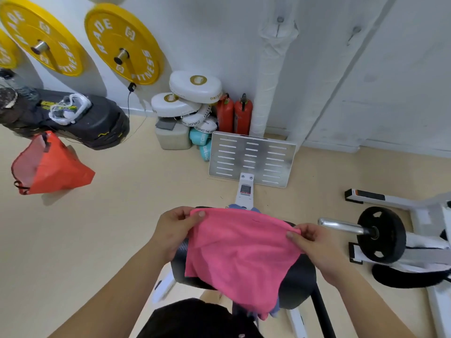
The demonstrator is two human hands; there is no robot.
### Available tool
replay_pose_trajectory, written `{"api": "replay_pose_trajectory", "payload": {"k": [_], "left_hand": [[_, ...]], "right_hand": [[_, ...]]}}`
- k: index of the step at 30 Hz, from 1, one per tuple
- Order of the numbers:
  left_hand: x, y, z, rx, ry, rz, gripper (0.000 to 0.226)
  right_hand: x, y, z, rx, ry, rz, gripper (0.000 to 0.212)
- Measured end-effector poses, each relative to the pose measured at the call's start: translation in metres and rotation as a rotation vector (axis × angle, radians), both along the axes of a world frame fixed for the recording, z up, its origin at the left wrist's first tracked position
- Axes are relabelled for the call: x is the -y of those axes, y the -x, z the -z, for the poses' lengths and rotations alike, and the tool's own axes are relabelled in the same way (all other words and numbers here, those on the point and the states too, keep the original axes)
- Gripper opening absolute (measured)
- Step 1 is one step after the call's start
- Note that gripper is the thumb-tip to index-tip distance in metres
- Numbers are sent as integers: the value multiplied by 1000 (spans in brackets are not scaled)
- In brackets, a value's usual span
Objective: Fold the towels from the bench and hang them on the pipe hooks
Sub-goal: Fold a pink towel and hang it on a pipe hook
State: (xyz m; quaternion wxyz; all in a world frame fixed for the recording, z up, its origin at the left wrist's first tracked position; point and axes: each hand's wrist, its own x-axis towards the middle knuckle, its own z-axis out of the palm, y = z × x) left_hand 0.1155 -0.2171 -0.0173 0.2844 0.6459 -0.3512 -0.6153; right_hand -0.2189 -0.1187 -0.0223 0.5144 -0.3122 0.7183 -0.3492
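While the bench (296, 280) lies below, both hands' fingers (198, 215) pinch the pink towel's (240, 254) top corners.

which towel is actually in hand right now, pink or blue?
The pink towel: left hand and right hand each pinch a top corner, holding it spread over the bench. The blue towel lies underneath, only edges showing, untouched.

— What carries the load here?
— A black padded tabletop (296, 279) on a white frame, standing on a pale yellow floor (102, 228).
— And on it?
— A pink towel (241, 254) drapes across the pad, its top corners lifted; a blue cloth (234, 206) peeks out at the far edge.
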Motion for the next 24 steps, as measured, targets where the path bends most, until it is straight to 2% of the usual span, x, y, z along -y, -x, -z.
{"api": "replay_pose_trajectory", "payload": {"k": [3, 9, 12, 18, 24], "left_hand": [[-23, -4, -32, -64, 91, -3, 13], [-57, -11, -95, 27, 309, 140, 14], [-70, -9, -123, 82, 403, 162, 12], [-63, 1, -165, 31, 507, 83, 12], [-40, 3, -178, 18, 542, 135, 11]], "right_hand": [[-25, 3, -28, -29, 67, -90, 9], [-60, 15, -83, 28, 222, -52, 8], [-72, 19, -105, 45, 232, -106, 10], [-88, 18, -138, -14, 237, -291, 36], [-82, 9, -165, -176, 293, -198, 12]]}}
